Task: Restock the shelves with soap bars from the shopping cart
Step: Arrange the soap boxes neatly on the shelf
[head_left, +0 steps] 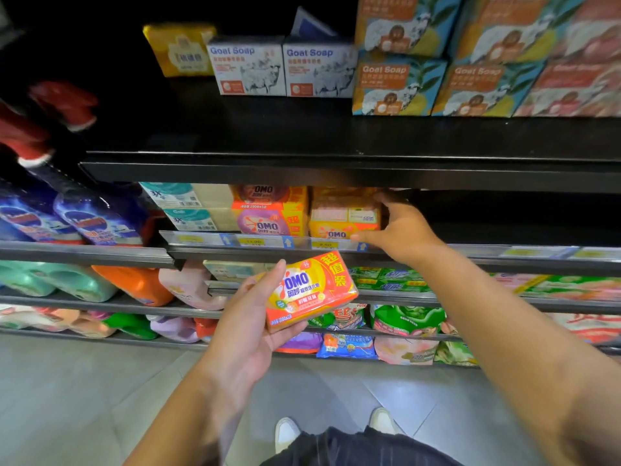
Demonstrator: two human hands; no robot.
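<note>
The left hand (248,317) gripped an orange OMO soap pack (311,290) in front of the shelves. The right hand (398,230) clasped a yellow OMO pack (342,218) on the shelf (208,253), beside stacked orange packs (268,210).

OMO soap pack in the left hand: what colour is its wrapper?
The OMO soap pack is orange-red and yellow with blue lettering, head view.

The shelf (336,142) looks like black matt metal. On it, the boxes (248,67) are matt card. Below it, the pack (311,290) wears glossy plastic film, the price strip (235,238) is clear shiny plastic, and the floor (84,381) is smooth grey tile.
</note>
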